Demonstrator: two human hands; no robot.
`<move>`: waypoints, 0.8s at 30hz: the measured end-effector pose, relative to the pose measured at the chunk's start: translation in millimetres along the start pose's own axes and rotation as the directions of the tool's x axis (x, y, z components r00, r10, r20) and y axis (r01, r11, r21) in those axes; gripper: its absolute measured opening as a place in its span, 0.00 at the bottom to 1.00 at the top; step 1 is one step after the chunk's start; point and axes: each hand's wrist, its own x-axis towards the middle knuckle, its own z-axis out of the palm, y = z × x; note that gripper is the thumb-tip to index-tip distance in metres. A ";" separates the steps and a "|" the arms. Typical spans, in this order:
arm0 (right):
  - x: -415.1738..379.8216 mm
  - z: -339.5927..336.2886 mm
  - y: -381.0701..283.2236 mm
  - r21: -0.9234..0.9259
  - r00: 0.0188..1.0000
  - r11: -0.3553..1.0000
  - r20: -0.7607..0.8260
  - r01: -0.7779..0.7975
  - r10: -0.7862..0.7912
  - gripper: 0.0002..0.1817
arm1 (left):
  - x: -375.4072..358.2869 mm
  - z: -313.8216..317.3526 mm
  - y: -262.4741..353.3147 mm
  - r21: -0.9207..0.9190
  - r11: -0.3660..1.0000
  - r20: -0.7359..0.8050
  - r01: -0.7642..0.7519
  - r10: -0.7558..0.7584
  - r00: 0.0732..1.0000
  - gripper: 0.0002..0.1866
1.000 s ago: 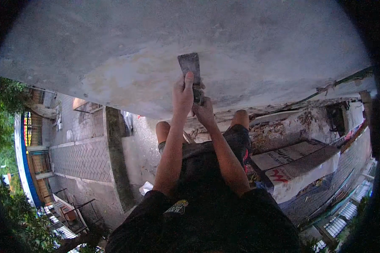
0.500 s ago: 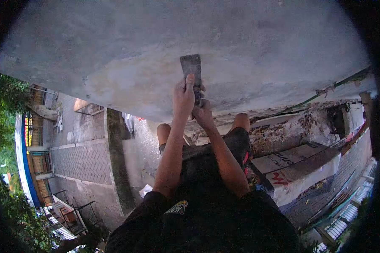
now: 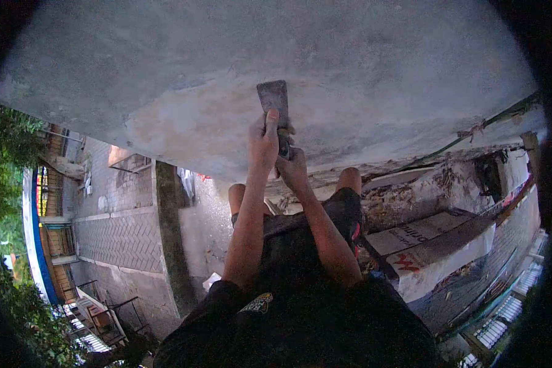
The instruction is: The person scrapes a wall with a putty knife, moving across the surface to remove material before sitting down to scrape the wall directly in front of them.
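Note:
A grey scraper (image 3: 273, 95) with a flat, flared blade reaches up against the grey wall (image 3: 374, 67). My left hand (image 3: 264, 142) is closed on it near the blade, thumb laid along its face and fingertips showing on the right side. Lower down, my right hand (image 3: 294, 170) is wrapped around the handle end, most of which its fingers hide. Around the blade the wall has a paler, yellowish worn patch (image 3: 184, 119).
My knees stand close below the wall. At right lies a printed cardboard box (image 3: 435, 236), beside rubble and dry debris (image 3: 405, 205). A green pipe or cable (image 3: 435, 147) runs along the wall's lower edge. Paving (image 3: 119, 236) and a low concrete kerb (image 3: 173, 239) lie at left.
Both hands and the scraper have shifted slightly to the left along the wall. The grip of each hand looks the same.

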 end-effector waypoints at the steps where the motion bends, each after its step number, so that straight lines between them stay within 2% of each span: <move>1: -0.3 -0.2 -0.6 -0.016 1.000 1.000 -0.013 -0.008 0.008 0.16 | 0.7 0.0 -2.2 -0.024 1.000 0.003 0.015 -0.015 1.000 0.24; 3: -1.7 -1.8 -7.2 -0.036 1.000 0.999 -0.013 0.018 -0.018 0.17 | 3.4 -0.9 -7.5 -0.072 0.996 0.002 0.044 -0.044 0.999 0.22; 6: 2.1 -0.4 -0.3 -0.066 0.998 0.996 -0.009 0.060 -0.060 0.17 | 10.3 -5.1 -25.2 0.047 0.999 -0.007 0.026 -0.025 1.000 0.22; 10: -2.1 0.9 -6.5 -0.079 1.000 0.997 -0.021 0.012 -0.014 0.16 | 3.1 -0.4 -5.1 -0.086 0.993 0.027 0.075 -0.073 0.997 0.24; 12: -1.5 0.4 -3.7 -0.046 0.999 0.998 -0.027 0.041 -0.042 0.16 | 1.0 -0.6 -0.5 -0.117 0.986 0.042 0.118 -0.114 0.993 0.24; 16: -1.5 -1.5 -7.6 -0.130 0.999 0.991 -0.042 0.024 -0.029 0.17 | 0.6 0.1 -0.9 -0.081 0.994 0.018 0.078 -0.076 0.997 0.23; 18: -3.3 1.5 -6.0 -0.067 0.999 0.998 -0.048 0.003 -0.006 0.17 | -1.2 0.9 -1.7 -0.033 0.995 0.011 0.098 -0.098 0.995 0.23; 21: -3.1 0.7 -12.4 -0.043 0.999 0.999 -0.038 0.013 -0.014 0.16 | -0.9 1.5 -1.1 -0.142 0.983 0.011 0.112 -0.111 0.994 0.23; 24: -7.2 -3.8 -9.9 -0.079 0.999 0.997 -0.037 0.019 -0.022 0.16 | 0.0 1.1 -2.4 -0.109 0.993 0.011 0.037 -0.036 0.999 0.22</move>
